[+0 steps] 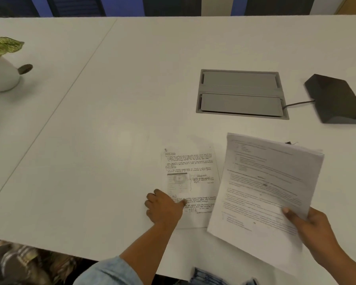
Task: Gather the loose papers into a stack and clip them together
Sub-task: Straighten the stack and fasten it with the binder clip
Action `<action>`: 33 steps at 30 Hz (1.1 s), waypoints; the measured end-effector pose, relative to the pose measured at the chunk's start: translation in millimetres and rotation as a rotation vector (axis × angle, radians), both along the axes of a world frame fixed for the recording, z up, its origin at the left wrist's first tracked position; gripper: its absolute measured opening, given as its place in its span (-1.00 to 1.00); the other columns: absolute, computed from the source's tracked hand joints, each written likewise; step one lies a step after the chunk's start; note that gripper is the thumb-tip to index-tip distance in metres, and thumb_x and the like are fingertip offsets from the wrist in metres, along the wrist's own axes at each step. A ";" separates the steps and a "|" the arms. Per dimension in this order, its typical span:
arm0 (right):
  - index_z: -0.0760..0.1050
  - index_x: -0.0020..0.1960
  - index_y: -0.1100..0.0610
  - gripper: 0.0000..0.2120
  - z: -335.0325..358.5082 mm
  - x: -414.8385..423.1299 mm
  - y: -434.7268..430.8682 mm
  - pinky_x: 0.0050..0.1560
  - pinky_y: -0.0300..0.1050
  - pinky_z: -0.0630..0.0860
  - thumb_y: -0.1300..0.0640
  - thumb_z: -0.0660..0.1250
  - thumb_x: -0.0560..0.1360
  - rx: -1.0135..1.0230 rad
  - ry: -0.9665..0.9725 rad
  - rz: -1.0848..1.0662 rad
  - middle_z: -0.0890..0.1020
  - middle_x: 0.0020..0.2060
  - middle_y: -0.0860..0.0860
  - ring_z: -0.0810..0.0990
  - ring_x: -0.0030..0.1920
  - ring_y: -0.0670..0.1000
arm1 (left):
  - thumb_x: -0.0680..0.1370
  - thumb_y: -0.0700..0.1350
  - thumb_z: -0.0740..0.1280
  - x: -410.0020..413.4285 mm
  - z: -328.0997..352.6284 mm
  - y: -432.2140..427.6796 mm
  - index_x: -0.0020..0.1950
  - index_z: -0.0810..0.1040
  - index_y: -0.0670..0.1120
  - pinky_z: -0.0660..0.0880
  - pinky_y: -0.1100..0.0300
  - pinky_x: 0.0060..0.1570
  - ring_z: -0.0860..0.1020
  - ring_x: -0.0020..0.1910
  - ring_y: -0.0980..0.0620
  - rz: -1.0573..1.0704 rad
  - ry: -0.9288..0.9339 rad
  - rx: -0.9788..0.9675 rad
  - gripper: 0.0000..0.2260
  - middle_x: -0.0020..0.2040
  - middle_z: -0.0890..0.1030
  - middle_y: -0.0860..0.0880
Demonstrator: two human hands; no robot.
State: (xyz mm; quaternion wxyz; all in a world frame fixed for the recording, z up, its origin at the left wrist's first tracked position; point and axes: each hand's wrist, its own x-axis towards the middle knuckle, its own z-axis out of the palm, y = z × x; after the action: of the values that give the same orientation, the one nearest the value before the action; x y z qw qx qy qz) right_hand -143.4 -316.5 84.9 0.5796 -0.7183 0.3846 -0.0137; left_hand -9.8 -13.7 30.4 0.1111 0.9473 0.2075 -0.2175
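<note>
A handwritten sheet (190, 177) lies flat on the white table (90, 140) near its front edge. My left hand (162, 206) rests on that sheet's lower left corner, thumb pressed onto the paper. My right hand (310, 229) holds a stack of printed papers (263, 192) by its lower right edge, lifted and tilted above the table, overlapping the right side of the flat sheet. A small dark object (288, 143), possibly a clip, peeks out behind the stack's top edge.
A grey cable hatch (240, 93) is set into the table beyond the papers. A black wedge-shaped device (335, 99) with a cable sits at the right. A white pot with a plant (2, 75) stands at far left.
</note>
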 end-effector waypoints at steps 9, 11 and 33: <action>0.53 0.24 0.27 -0.71 2.4 -19.1 -4.5 0.18 0.15 0.47 0.24 0.34 0.54 0.067 0.006 -0.144 0.65 0.00 0.05 0.60 0.07 0.20 | 0.33 -0.08 0.62 0.6 -10.6 -3.2 0.24 0.32 -0.21 0.58 -0.01 -0.02 0.60 0.09 -0.22 0.240 -0.041 -0.384 -0.35 0.21 0.46 -0.16; 0.53 0.21 0.26 -0.75 3.9 -20.0 -5.6 0.17 0.14 0.46 0.25 0.34 0.54 0.066 0.006 -0.157 0.65 -0.03 0.02 0.60 0.06 0.21 | 0.45 -0.16 0.50 5.0 -12.3 2.3 0.16 0.43 -0.19 0.60 -0.03 -0.02 0.63 0.05 -0.21 0.272 -0.087 -0.429 -0.62 0.14 0.61 -0.16; 0.60 0.19 0.18 -0.73 15.3 7.4 10.2 0.10 0.15 0.60 0.19 0.40 0.50 0.213 0.005 0.016 0.73 0.02 0.10 0.72 0.00 0.12 | 0.48 -0.20 0.47 -19.5 135.3 5.8 -0.24 0.60 -0.19 0.61 0.09 -0.21 0.68 -0.27 -0.06 0.317 -0.244 -1.191 -0.87 -0.21 0.74 -0.17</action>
State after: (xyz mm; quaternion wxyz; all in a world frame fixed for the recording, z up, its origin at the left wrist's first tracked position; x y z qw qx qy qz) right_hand -136.0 -306.3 100.3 0.6519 -0.6555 0.3798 0.0338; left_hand -29.4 -7.9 165.7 0.6736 0.6986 0.1744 -0.1668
